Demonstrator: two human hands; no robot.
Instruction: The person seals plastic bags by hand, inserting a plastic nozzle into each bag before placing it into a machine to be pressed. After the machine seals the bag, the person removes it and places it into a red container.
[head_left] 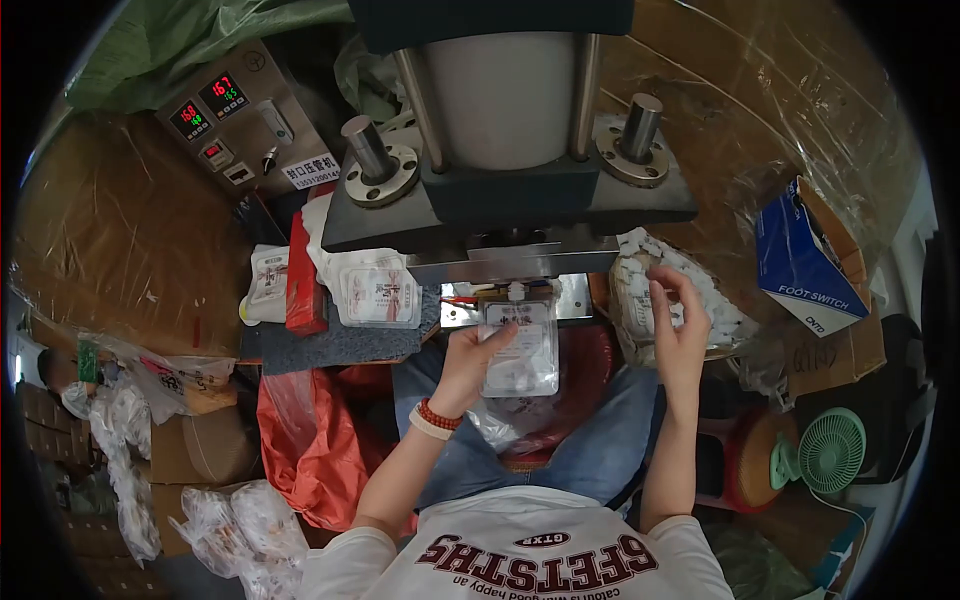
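Observation:
My left hand [472,362] pinches a clear, flat plastic pouch [522,362] with dark print and a pinkish-red pattern. The pouch hangs over my lap, and its top edge meets the metal jaw area of the press [515,262]. A small white spout [517,291] shows at that top edge. My right hand [682,318] is raised beside a bin of small white pieces [640,300], its fingers bent and apart with nothing visible between them. Left of the press, a stack of similar printed pouches [380,297] lies on a grey cloth [345,345].
A control box [250,120] with lit red and green digits stands at back left. Near the pouches is a red box [304,275]. On the right are a blue foot-switch carton [815,260] and a green fan [832,450]. A red plastic bag [310,445] hangs at left.

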